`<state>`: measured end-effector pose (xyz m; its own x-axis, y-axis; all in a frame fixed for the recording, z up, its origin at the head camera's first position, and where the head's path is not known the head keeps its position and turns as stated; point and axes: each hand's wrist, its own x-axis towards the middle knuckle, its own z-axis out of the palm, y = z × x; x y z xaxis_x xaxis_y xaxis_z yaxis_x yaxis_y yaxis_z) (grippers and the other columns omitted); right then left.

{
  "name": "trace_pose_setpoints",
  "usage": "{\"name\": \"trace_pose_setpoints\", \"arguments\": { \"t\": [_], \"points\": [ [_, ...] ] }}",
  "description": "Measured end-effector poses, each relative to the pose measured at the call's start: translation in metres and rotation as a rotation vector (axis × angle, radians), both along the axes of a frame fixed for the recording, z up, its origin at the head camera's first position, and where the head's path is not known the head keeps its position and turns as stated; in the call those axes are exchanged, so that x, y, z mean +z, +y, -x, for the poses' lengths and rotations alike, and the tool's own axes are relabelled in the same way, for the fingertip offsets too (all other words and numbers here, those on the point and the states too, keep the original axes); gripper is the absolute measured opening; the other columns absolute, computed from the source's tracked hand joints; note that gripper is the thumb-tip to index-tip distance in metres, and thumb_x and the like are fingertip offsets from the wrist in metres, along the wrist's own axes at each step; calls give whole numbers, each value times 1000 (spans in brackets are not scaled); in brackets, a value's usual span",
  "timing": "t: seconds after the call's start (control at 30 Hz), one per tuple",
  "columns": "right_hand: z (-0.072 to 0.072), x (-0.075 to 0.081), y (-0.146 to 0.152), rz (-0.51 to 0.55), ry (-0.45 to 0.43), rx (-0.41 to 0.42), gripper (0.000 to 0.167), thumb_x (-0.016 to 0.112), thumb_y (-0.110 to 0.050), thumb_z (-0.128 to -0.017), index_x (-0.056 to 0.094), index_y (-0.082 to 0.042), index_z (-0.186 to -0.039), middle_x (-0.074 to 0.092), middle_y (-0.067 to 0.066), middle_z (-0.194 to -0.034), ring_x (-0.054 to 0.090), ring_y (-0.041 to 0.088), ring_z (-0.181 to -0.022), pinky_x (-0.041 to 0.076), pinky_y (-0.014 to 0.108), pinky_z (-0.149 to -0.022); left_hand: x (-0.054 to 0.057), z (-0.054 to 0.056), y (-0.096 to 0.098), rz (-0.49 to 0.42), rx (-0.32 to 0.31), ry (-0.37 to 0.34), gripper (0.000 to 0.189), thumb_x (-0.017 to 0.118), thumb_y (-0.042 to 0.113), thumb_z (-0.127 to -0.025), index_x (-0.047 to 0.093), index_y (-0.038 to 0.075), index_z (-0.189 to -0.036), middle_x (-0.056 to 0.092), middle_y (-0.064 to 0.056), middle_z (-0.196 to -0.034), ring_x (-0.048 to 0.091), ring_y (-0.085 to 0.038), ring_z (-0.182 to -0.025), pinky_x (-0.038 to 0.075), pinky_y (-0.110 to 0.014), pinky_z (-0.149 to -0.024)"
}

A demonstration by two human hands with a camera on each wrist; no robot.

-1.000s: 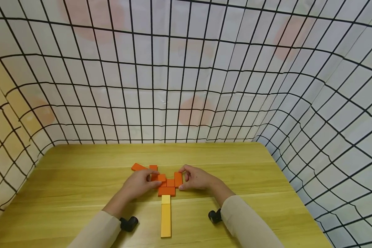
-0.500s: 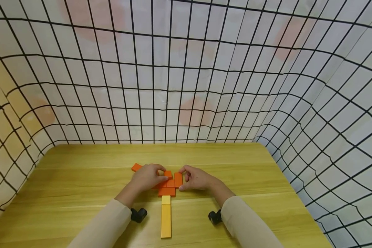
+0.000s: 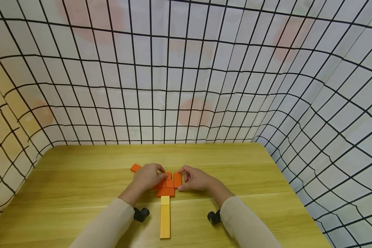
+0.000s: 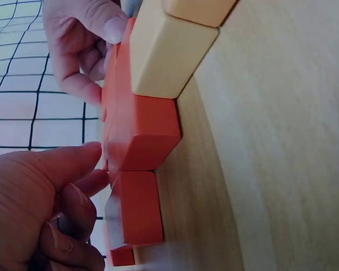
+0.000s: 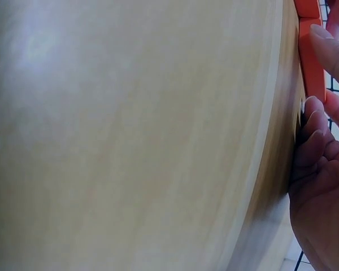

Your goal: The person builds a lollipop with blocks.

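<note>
Several orange blocks lie flat in a cluster around an orange block at its near edge. My left hand reaches over the cluster's left part and hides some of it. Its thumb and forefinger pinch a small orange block at the back of the cluster. On the other side my right hand grips an upright-lying orange block, thumb at its near end and forefinger at its far end. In the left wrist view, the thumb of the right hand rests by the red-orange row.
A small pale yellow block and a long yellow block run from the cluster toward me. Behind the left hand lies a loose orange block. Black netting encloses the wooden table at the back and sides.
My left hand has moved right and brought the small orange block from above the cluster down into its back row. The right hand has stayed at its block.
</note>
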<state>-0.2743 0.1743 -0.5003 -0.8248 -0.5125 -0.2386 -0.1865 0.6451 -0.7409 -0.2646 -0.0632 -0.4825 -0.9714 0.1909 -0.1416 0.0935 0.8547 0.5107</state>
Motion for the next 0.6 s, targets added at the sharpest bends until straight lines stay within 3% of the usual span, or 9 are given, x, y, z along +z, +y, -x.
{"name": "trace_pose_setpoints", "arguments": {
  "t": [0.3,0.6],
  "points": [
    [1,1,0,7,0,1,54,84,-30,-85,55,-18,-129,55,0,-88,49,15,-73,42,29,-68,-1,-2,4,16,8,8,21,73,41,-94,79,23,-102,77,-1,-106,65,-16,-80,47,-33,-59],
    [0,1,-1,8,-8,-10,54,85,-30,-84,55,-19,-128,54,0,-88,50,15,-74,42,29,-68,-2,-1,6,23,7,5,25,73,40,-94,78,23,-111,76,-3,-110,67,-19,-87,50,-34,-62]
  ]
}}
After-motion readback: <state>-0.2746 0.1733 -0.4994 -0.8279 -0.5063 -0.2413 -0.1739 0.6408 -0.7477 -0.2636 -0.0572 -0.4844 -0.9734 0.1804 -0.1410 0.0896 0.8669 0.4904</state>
